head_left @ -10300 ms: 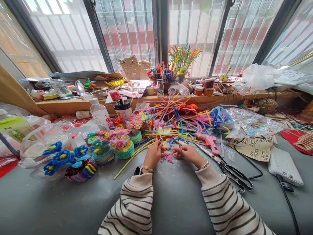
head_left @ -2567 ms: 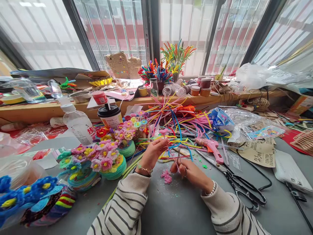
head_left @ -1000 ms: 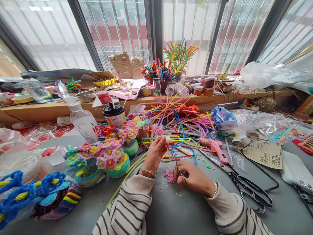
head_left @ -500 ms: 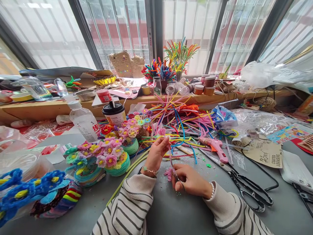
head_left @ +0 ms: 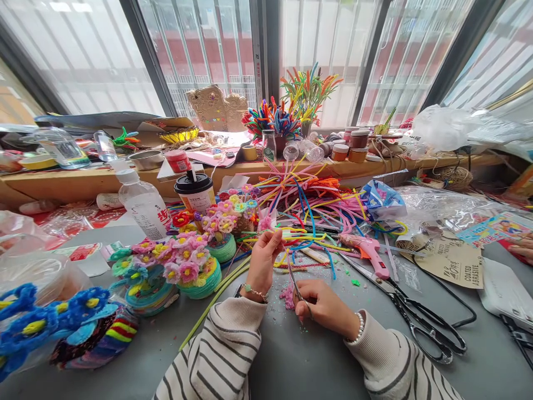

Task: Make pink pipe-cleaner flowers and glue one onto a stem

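My left hand [head_left: 263, 261] is raised over the middle of the table, thumb and fingers pinched on a small fluffy pink pipe-cleaner piece [head_left: 265, 223] that sticks up above the fingertips. My right hand [head_left: 325, 304] grips small scissors [head_left: 295, 281], their blades pointing up and away, a short gap to the right of the left fingers. Beneath the blades lies a heap of pink fuzz [head_left: 287, 296], with tiny clippings scattered round it. Larger black-handled scissors [head_left: 420, 319] rest to the right of my right hand.
Pots of pipe-cleaner flowers [head_left: 189, 264] and blue flowers [head_left: 45, 322] stand at left, near a clear bottle [head_left: 144, 208] and a lidded cup [head_left: 195, 193]. Loose pipe cleaners [head_left: 306, 191] pile up ahead. At right are a pink glue gun [head_left: 370, 253] and, at the edge, another person's fingers [head_left: 522, 248].
My left hand has shifted slightly left with the pink piece, away from the scissors. My right hand has barely moved. Fingers at the right edge have changed position.
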A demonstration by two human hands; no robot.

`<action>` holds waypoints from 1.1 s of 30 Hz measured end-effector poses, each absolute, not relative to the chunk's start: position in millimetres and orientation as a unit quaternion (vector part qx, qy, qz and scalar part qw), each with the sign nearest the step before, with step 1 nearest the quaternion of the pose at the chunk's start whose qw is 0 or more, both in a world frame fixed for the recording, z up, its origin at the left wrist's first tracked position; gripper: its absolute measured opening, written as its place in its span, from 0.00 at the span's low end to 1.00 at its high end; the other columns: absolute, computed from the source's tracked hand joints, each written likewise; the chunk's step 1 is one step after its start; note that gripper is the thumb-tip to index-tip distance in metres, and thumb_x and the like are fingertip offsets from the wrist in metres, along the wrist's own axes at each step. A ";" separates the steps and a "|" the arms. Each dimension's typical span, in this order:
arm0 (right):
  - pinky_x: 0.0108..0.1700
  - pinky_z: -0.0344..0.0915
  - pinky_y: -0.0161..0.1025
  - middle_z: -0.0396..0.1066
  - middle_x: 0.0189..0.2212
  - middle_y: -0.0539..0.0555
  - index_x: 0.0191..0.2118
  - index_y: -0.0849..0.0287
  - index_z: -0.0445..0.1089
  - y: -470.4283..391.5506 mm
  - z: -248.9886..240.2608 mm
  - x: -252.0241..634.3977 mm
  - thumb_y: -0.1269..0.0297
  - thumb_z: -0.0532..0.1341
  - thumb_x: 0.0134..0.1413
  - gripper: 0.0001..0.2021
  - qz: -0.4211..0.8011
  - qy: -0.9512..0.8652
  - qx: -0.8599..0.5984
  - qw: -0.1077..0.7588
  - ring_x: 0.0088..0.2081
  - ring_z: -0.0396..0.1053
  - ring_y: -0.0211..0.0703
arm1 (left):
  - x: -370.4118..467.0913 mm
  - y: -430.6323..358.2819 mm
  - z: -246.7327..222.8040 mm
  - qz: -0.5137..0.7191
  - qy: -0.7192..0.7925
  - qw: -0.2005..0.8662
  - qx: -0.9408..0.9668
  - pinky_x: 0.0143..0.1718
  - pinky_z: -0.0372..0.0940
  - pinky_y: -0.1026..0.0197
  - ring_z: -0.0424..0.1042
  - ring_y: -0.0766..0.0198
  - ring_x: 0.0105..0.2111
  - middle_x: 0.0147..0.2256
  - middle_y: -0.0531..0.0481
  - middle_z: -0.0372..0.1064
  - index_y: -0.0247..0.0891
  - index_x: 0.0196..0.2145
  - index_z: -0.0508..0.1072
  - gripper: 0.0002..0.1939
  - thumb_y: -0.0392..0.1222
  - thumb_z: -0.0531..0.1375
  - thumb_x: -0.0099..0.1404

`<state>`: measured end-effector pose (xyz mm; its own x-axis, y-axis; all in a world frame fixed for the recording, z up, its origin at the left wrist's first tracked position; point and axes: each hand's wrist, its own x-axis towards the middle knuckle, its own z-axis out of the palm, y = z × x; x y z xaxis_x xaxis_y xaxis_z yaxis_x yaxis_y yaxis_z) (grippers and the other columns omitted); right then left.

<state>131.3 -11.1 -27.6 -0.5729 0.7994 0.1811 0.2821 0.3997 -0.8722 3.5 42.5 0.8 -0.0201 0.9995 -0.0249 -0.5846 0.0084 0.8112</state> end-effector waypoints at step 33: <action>0.26 0.54 0.32 0.61 0.17 0.51 0.16 0.63 0.66 -9.8 -33.9 131.8 0.37 0.37 0.42 0.35 0.399 -0.803 -0.344 0.278 0.22 0.58 0.34 | 7.0 41.0 -1.8 0.619 0.395 0.557 0.388 0.25 0.54 0.69 0.59 0.74 0.20 0.17 0.57 0.60 0.34 0.18 0.61 0.13 0.43 0.61 0.46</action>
